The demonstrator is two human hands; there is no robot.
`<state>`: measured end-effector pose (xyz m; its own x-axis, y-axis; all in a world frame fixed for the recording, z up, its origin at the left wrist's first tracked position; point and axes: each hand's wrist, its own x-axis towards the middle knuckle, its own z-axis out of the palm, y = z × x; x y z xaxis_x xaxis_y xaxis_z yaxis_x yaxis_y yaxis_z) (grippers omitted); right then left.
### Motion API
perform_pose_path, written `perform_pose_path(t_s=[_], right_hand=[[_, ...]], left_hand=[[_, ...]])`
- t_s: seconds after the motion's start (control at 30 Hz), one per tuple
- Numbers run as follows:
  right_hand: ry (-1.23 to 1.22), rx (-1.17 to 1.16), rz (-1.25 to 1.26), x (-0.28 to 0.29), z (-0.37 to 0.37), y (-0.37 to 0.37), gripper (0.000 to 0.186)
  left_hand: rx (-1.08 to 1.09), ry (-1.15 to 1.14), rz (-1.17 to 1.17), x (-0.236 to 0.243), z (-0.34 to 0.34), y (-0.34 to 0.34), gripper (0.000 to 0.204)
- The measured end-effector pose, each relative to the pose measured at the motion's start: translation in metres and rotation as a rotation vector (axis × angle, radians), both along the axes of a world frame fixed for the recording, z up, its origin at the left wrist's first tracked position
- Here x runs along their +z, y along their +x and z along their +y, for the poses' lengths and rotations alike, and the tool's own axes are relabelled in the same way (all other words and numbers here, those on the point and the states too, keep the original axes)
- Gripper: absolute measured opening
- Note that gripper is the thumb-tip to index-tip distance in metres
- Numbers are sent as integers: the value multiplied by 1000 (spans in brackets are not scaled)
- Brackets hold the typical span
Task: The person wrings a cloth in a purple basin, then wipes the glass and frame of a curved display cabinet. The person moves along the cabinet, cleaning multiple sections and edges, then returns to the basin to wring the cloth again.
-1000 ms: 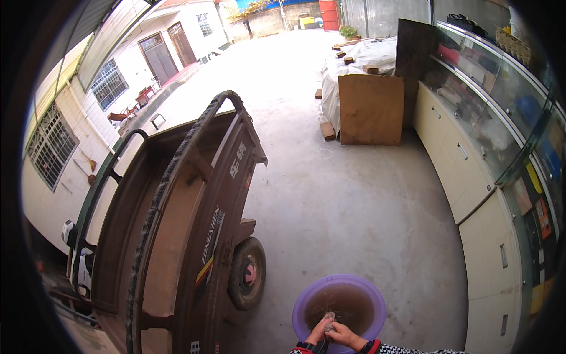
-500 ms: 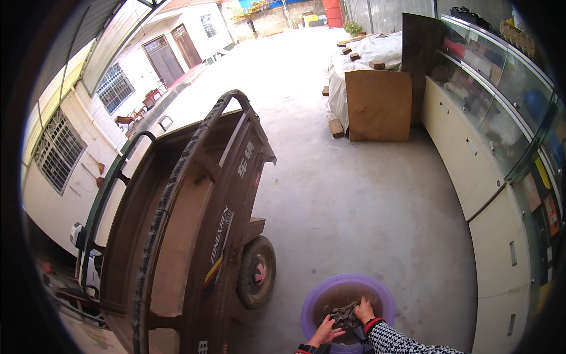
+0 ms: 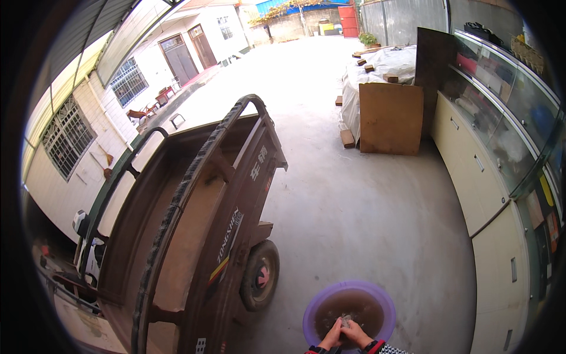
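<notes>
A round purple basin (image 3: 309, 312) of murky brown water stands on the floor at the lower right of centre. Over its near side my left hand (image 3: 332, 335) and my right hand (image 3: 355, 334) are brought together, closed around a small bunched wet cloth (image 3: 346, 321). Only a greyish bit of the cloth shows above my fingers; the rest is hidden in my palms. Both forearms come in from the lower edge, with red-edged cuffs.
A brown cargo tricycle (image 3: 236, 194) stands left of the basin, its rear wheel (image 3: 260, 275) close by. Cream cabinets (image 3: 471, 177) with glass cases line the right side. Farther off, a brown board (image 3: 390, 118) leans against a sheet-covered pile (image 3: 383, 59).
My hands have come together from apart, and the dark cloth that was spread between them is now bunched up. The whole view has shifted slightly.
</notes>
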<state>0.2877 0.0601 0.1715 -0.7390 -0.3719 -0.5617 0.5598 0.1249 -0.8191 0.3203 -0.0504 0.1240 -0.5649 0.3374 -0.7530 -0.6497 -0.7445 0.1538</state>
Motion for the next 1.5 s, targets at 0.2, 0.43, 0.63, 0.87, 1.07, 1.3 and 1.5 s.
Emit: perform_pose_path(t_s=[0.2,0.43,0.63,0.87,1.07,1.3,1.5], right_hand=[[30,130,147,21,-2,13,30],[623,96,373,-5,13,-46,27],[801,-16,377,-31,25,-50,35],[793,676,308,-34,34,-43,33],[217,181,149,14,15,-27,31],[-155,119,194,63,1,4,20],[527,166,478,15,-2,-35,26]], left_hand=[[-89,-311,109,-25,-9,14,41],[-148,-59,-15,41,-13,3,34],[-93,-211,-24,73,-21,2,58],[-195,-172,-103,62,-11,-1,53],[-111,-79,-115,30,6,4,43],[31,186,132,-40,-12,23,24],[-54,-64,62,6,-9,15,26]])
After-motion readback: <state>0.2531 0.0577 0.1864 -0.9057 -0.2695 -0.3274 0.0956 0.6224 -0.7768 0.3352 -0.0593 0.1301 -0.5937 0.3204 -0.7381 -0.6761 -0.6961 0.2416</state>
